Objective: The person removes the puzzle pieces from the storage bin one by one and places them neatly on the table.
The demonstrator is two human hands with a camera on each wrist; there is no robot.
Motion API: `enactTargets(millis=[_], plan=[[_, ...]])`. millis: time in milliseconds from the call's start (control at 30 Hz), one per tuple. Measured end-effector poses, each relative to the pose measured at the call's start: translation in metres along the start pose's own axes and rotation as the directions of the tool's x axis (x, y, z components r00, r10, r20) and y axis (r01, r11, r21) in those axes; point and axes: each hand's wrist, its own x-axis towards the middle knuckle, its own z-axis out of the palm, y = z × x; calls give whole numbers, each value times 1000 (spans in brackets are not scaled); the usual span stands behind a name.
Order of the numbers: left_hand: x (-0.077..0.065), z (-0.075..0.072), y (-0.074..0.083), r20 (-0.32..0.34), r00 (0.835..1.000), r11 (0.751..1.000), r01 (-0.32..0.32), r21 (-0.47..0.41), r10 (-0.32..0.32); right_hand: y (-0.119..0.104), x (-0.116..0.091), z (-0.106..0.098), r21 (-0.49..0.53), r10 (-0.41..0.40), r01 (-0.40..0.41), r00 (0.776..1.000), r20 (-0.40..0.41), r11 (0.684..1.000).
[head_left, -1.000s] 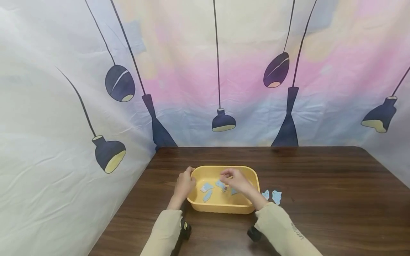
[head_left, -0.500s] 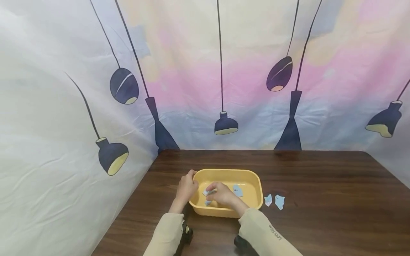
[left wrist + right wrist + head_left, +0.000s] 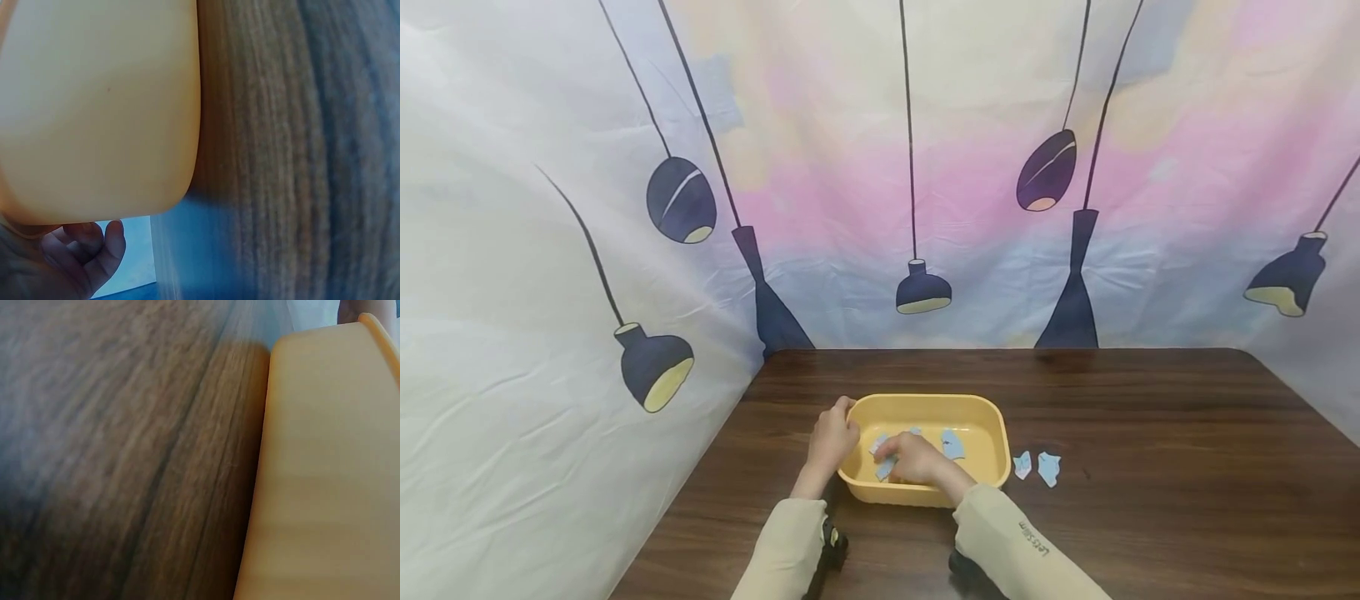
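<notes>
A yellow plastic tub [image 3: 925, 408] stands on the table with several light-blue, irregularly shaped flat pieces inside. My left hand [image 3: 831, 439] grips the tub's left end at the rim; in the left wrist view its curled fingers [image 3: 103, 250] lie beside the outer wall. Inside the tub is my right hand [image 3: 913, 460], fingers pointing down and left, fingertips right at a light-blue piece [image 3: 886, 468]. Whether they pinch it I cannot tell. Another piece [image 3: 952, 444] lies right of that hand. The right wrist view shows only the tub's outer wall [image 3: 331, 456], the table and part of the other hand.
Two more light-blue pieces, a smaller one [image 3: 1022, 465] and a larger one [image 3: 1048, 469], lie on the table just right of the tub. The dark wooden table [image 3: 1165, 433] reaches back to a hanging cloth [image 3: 985, 208] printed with lamps.
My right hand has gone from above the tub's middle down to its left part, among the pieces there. My left hand stays at the rim. The camera view shifts slightly.
</notes>
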Motion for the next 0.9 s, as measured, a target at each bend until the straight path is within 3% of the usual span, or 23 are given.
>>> enactTargets(millis=[233,700,900], plan=[[1,1,-1,1,1000,1000,4,6,-4,1,-4,-2,-1,35,-35,999,17,999],[1,0,3,-4,1000,1000,18,12,-18,-2,-8,-4,-150,59,-62,998,-28,987],[0,0,3,-3,1000,1000,19,8,-19,-1,-10,-4,-119,43,-47,999,-32,992]])
